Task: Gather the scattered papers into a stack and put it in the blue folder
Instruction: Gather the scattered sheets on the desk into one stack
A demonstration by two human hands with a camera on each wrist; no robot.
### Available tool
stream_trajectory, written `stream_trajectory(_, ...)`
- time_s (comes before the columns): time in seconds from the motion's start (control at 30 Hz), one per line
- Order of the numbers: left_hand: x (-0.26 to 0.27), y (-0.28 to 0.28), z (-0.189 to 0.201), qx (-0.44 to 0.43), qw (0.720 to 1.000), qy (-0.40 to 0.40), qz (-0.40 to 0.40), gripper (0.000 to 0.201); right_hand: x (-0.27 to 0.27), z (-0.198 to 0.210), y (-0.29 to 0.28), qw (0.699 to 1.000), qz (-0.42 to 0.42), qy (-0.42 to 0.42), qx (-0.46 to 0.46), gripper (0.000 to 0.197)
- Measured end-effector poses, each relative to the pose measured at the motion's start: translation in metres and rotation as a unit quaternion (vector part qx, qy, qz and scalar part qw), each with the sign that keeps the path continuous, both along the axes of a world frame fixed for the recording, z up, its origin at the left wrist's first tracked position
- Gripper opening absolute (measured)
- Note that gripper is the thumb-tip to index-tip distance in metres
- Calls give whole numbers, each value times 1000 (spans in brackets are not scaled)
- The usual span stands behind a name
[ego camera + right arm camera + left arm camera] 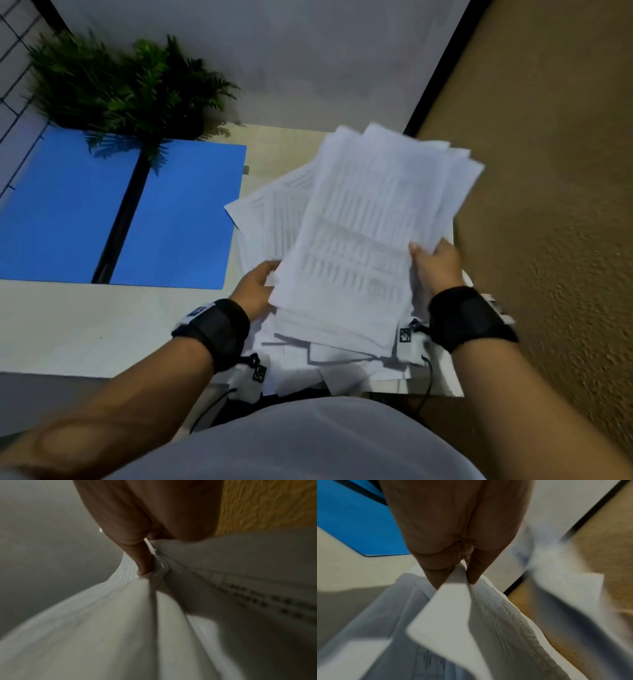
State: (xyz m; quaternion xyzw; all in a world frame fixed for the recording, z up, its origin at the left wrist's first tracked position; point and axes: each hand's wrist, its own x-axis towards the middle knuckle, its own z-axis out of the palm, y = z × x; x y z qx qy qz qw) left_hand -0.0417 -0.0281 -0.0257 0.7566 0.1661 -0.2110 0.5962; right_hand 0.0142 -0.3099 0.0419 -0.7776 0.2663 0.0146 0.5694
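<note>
A loose bundle of printed white papers [363, 226] is lifted off the table at the right, its sheets fanned unevenly at the far end. My left hand [255, 287] pinches the bundle's near left edge, thumb and fingers clamped on the sheets [462, 577]. My right hand [436, 263] grips the near right edge, thumb on top, and the sheets [171, 601] bulge under it. More papers [260, 219] lie beneath on the table. The blue folder [178, 219] lies open and flat at the left.
A green fern-like plant [126, 85] stands at the back left, its fronds overhanging the folder. The white table [85, 325] ends just right of the papers. A tan textured wall [548, 205] rises on the right. A wire grid [13, 68] is at the far left.
</note>
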Motion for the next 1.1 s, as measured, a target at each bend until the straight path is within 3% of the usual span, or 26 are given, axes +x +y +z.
stream_trajectory(0.07,-3,0,-3,13,997,73,24,33,-6,-25,14,999,24,41,25,34)
stream_trajectory(0.17,5,7,-5,67,983,166,29,71,-11,-70,16,988,50,122,74,38)
stream_trajectory(0.23,8,7,-9,95,984,152,9,68,-12,-89,13,984,65,142,86,18)
stream_trajectory(0.33,10,-2,-11,64,990,90,86,43,-14,-80,15,980,68,165,87,19)
stream_trajectory(0.4,13,-9,-11,59,988,88,110,54,-13,-72,17,979,113,158,65,23)
stream_trajectory(0.47,17,-16,-5,106,985,103,94,62,-11,-66,22,981,125,138,43,25)
stream_trajectory(0.6,20,-16,-6,121,972,106,169,54,-14,-66,24,989,82,123,15,7)
stream_trajectory(0.73,14,-13,-12,124,962,117,214,46,-28,-72,15,981,116,146,-55,24)
stream_trajectory(0.87,10,-11,-16,83,957,107,257,44,-41,-84,26,990,62,130,-2,28)
stream_trajectory(1.0,0,-21,-18,11,964,112,240,55,-49,-93,42,987,114,115,-9,27)
stream_trajectory(1.1,-8,-23,-20,45,975,78,206,57,-47,-95,51,976,167,119,-73,22)
